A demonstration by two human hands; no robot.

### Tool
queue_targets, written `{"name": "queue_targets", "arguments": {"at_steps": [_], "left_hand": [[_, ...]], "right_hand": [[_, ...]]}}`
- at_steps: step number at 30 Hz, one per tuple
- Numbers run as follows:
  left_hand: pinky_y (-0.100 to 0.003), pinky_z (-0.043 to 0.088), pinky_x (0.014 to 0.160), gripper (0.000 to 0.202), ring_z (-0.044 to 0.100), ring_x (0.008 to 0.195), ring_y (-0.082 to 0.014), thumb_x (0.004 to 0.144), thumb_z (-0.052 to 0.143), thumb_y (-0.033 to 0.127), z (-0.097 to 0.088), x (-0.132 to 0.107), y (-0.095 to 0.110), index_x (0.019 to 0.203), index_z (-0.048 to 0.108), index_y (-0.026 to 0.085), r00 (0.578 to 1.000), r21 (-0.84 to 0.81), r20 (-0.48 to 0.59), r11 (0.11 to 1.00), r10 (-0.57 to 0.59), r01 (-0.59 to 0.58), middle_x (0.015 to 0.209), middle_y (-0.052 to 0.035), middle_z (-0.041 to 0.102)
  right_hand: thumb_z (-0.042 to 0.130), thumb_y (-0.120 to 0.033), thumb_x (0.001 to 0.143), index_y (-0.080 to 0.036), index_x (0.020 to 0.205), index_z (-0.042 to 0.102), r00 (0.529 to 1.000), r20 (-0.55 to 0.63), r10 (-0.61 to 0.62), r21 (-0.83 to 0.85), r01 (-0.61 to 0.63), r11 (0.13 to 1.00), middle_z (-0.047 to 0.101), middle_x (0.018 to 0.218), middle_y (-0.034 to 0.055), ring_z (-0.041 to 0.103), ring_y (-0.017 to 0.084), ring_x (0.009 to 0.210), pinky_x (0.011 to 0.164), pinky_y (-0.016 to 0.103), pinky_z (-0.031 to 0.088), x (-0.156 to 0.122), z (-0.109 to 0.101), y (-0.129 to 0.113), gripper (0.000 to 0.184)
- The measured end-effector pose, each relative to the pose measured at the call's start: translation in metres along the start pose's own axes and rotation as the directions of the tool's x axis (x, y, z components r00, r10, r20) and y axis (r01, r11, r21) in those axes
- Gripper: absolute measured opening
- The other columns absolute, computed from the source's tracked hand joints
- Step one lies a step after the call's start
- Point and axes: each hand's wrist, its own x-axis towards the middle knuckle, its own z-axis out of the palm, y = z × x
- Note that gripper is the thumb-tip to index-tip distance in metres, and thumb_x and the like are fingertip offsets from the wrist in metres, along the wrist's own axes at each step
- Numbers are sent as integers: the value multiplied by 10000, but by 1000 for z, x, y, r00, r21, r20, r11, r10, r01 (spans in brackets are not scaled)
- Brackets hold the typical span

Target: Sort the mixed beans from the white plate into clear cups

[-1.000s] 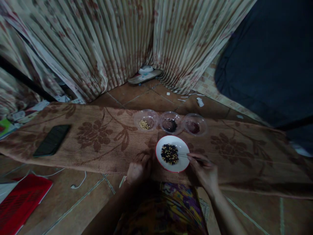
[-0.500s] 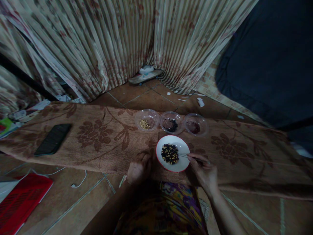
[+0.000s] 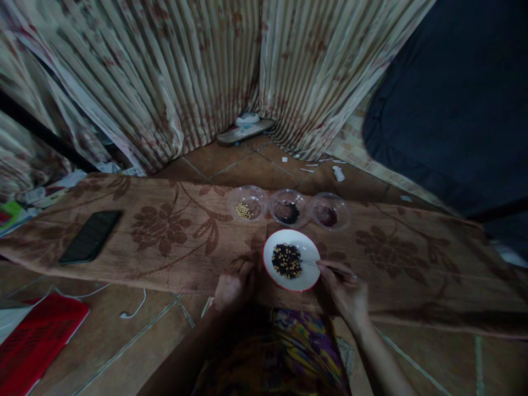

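Observation:
A white plate with a red rim [image 3: 307, 276] lies on a brown flowered cloth [image 3: 173, 236] and holds a heap of mixed pale and dark beans [image 3: 286, 260]. My right hand [image 3: 344, 290] pinches thin tweezers [image 3: 313, 263] whose tips reach the heap from the right. My left hand [image 3: 236, 283] rests curled on the cloth just left of the plate. Behind the plate stand three clear bowls: one with pale beans [image 3: 246, 203], one with dark beans [image 3: 287, 207], one with reddish beans [image 3: 329, 211].
A black phone [image 3: 91, 236] lies on the cloth at the left. A red flat object [image 3: 33, 344] and a white cable [image 3: 134, 309] are on the tiled floor. Striped curtains [image 3: 185, 71] hang behind, a sandal [image 3: 245, 129] beneath them, dark fabric [image 3: 449, 99] at right.
The view has shifted slightly. The tweezers' tips have crept a little closer into the bean heap; my left hand has stayed put.

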Motion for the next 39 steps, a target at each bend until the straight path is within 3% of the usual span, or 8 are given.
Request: {"name": "queue_targets", "arguments": {"at_steps": [4,8,13,17,20,26,34,39], "left_hand": [[-265,495,734,129,593,805,-154,911,466,196,-1,0,1,914,594,205,1000,0,-14,1000,1,-1,856,-36,633],[-259,499,716,150,599,779,-147,916,448,198,-1,1,1,919,598,207,1000,-1,-25,1000,8,-8,863,-40,639],[-271,503,715,130,613,796,-163,910,463,194,2,1,-3,921,591,212,998,-7,-57,999,31,-31,841,-38,644],[-281,503,695,132,621,783,-169,919,459,210,2,1,-4,923,590,217,997,-5,-68,999,46,-46,823,-34,644],[-288,507,709,144,626,789,-170,923,452,203,2,0,-4,942,594,220,996,2,-80,1000,29,-29,840,-36,652],[-281,524,676,161,636,780,-170,914,439,214,5,0,-6,928,599,227,993,-2,-105,998,55,-56,822,-38,657],[-237,528,589,207,660,764,-163,904,395,202,13,-2,-12,876,595,250,982,17,-180,998,60,-58,805,-45,665],[-224,528,535,251,668,710,-162,878,390,193,21,-1,-17,952,611,286,969,32,-234,997,77,-71,783,-40,675]], "right_hand": [[753,-390,709,-192,788,754,999,-35,33,32,-31,999,765,847,73,710,222,771,699,331,566,2,-2,-4,213],[759,-370,700,-197,768,749,992,-125,-23,17,25,1000,759,821,67,706,220,768,694,326,562,13,-10,-19,186],[753,-358,690,-186,718,728,935,-286,-211,-59,202,978,740,754,60,684,201,717,675,320,545,58,-26,-36,176],[740,-368,687,-148,761,720,908,-370,-194,-7,207,978,732,768,77,664,190,685,641,317,524,100,-28,-27,233],[732,-360,675,-139,734,707,905,-387,-177,1,193,981,733,787,94,663,202,710,671,335,520,113,-23,-17,230],[725,-369,688,-145,790,738,926,-354,-133,21,150,988,743,815,97,680,223,752,697,351,530,89,-16,-17,247],[769,-402,647,-178,804,768,960,-274,55,100,-28,995,767,834,95,711,247,743,615,314,564,50,-9,-20,273],[785,-447,605,-204,808,773,980,-159,122,138,-100,985,773,855,88,727,279,786,638,320,594,41,-7,-8,317]]}}
